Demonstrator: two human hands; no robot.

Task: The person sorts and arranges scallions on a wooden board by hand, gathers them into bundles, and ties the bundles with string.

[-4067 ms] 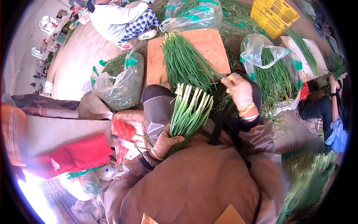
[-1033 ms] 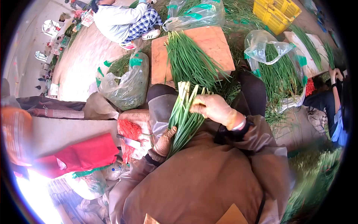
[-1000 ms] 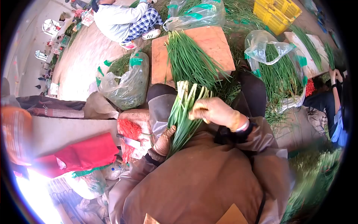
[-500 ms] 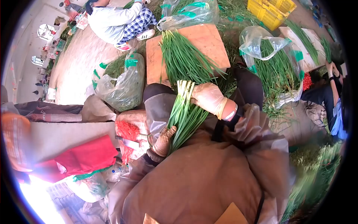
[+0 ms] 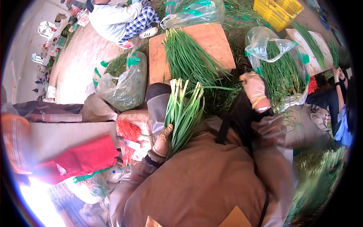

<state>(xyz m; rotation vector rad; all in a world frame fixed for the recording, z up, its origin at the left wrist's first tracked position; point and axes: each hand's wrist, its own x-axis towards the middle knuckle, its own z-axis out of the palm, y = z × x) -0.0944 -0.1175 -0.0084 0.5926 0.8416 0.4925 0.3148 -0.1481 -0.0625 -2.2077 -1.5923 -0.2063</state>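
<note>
My left hand (image 5: 163, 142) is wrapped round the lower part of a bunch of green chives (image 5: 181, 119), held over my lap with the pale ends up and fanned apart. My gloved right hand (image 5: 254, 89) is out to the right of the bunch, fingers closed in a pinch. A single chive leaf (image 5: 221, 88) stretches sideways from the bunch toward its fingertips; the exact grip is hard to see. Beyond the bunch, a larger pile of chives (image 5: 191, 56) lies on a wooden board (image 5: 215, 38).
Plastic bags of greens stand left (image 5: 130, 85) and right (image 5: 280, 70) of the board. A knife (image 5: 130, 143) lies by red ties (image 5: 128, 130) at my left. A yellow crate (image 5: 272, 15) is at the back. Co-workers sit at far left (image 5: 113, 22) and right (image 5: 336, 94).
My right hand has moved away from the bunch to the right, with a leaf drawn out toward it. The pale ends in my left hand have spread apart.
</note>
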